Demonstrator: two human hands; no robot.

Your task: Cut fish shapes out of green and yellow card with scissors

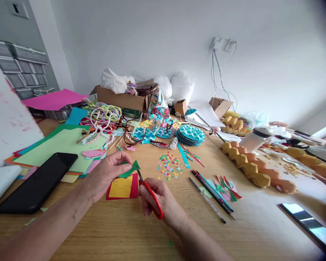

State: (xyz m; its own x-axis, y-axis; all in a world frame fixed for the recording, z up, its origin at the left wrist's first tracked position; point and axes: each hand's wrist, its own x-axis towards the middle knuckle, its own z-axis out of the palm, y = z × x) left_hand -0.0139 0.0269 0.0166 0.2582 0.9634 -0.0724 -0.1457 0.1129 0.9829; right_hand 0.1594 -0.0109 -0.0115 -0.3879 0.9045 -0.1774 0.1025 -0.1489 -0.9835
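Between the thumb and fingers of my left hand (115, 168) is a small green paper piece (130, 170). My right hand (157, 199) is wrapped round red-handled scissors (153, 199), whose blades meet the right end of the green paper. Just below, a yellow paper (121, 187) with a drawn outline lies on a red sheet (135, 185) on the wooden table (105, 232). To the left, a pink paper fish (93, 153) rests on light green sheets (54, 150).
A black phone (40, 181) lies at the left. Pencils and pens (212, 195), paper scraps (228, 188) and colourful dots (170, 166) are ahead and right. Egg-carton strips (244, 165), a white bottle (256, 139), blue wavy discs (190, 135) and a second phone (306, 224) surround them.
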